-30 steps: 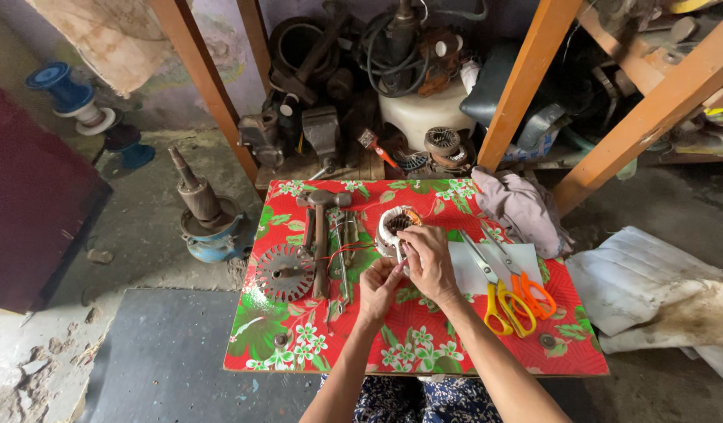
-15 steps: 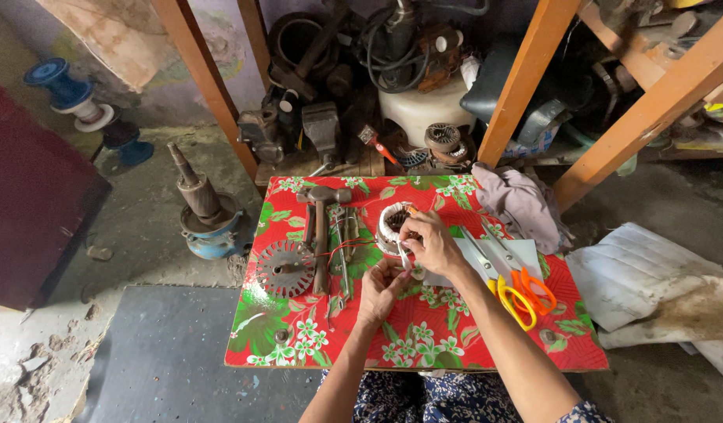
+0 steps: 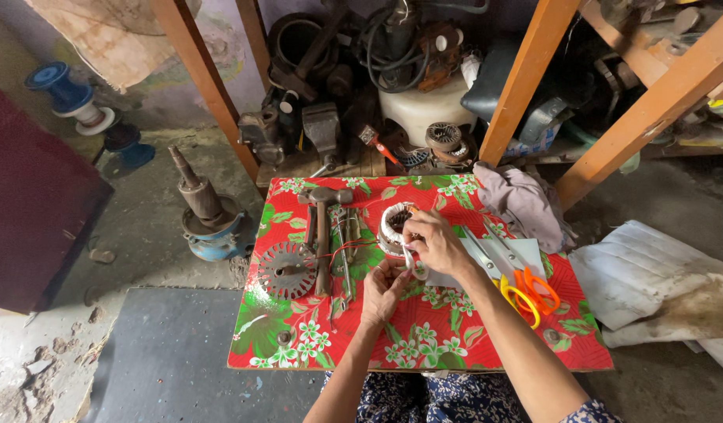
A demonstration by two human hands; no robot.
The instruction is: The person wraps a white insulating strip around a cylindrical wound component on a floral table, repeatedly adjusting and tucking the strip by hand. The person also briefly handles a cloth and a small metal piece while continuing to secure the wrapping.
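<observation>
Right hand (image 3: 436,243) partly hides the stator (image 3: 394,227); its grip unclear.

light: soft, even daylight | shadows: faint | focus: sharp | edges: wide-angle bend

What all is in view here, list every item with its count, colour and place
Table: one, red floral cover, centre.
Motor stator: one, white-wrapped, table top centre.
Hammer: one, dark, table left.
Round vented plate: one, grey, table left.
Scissors: two, orange and yellow handles, table right.
Cloth: one, grey, table's right corner.
Spools: two, blue and white, floor far left.
Left hand: at white strip.
Right hand: pinching the strip, beside stator.
</observation>
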